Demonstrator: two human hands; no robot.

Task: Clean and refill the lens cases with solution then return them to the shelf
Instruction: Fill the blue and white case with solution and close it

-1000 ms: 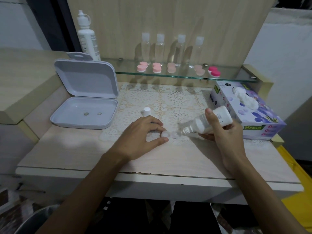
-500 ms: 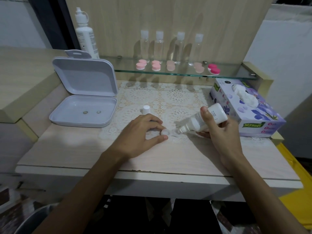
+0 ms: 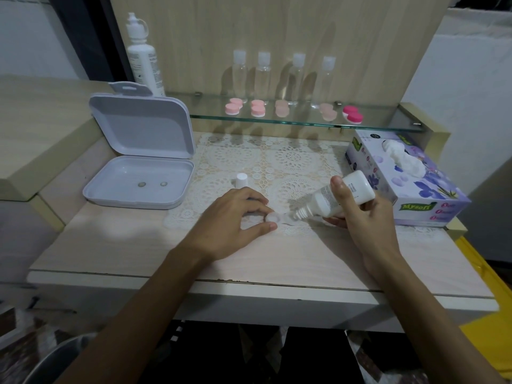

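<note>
A white lens case (image 3: 278, 218) lies on the lace mat (image 3: 277, 162) at the table's middle. My left hand (image 3: 235, 217) pinches its left cup between thumb and fingers. My right hand (image 3: 360, 214) grips a small white solution bottle (image 3: 338, 196), tilted with its nozzle down over the case's right cup. The bottle's white cap (image 3: 241, 180) stands on the mat behind my left hand. On the glass shelf (image 3: 304, 123) sit several pink lens cases (image 3: 256, 108) and a magenta one (image 3: 352, 115).
An open grey box (image 3: 138, 173) holding two small round things sits at the left. A purple tissue box (image 3: 401, 184) stands at the right. A tall white bottle (image 3: 142, 56) and several clear bottles (image 3: 279, 76) line the shelf.
The right hand has drawn the bottle's nozzle a little closer over the case. My left hand keeps the same hold.
</note>
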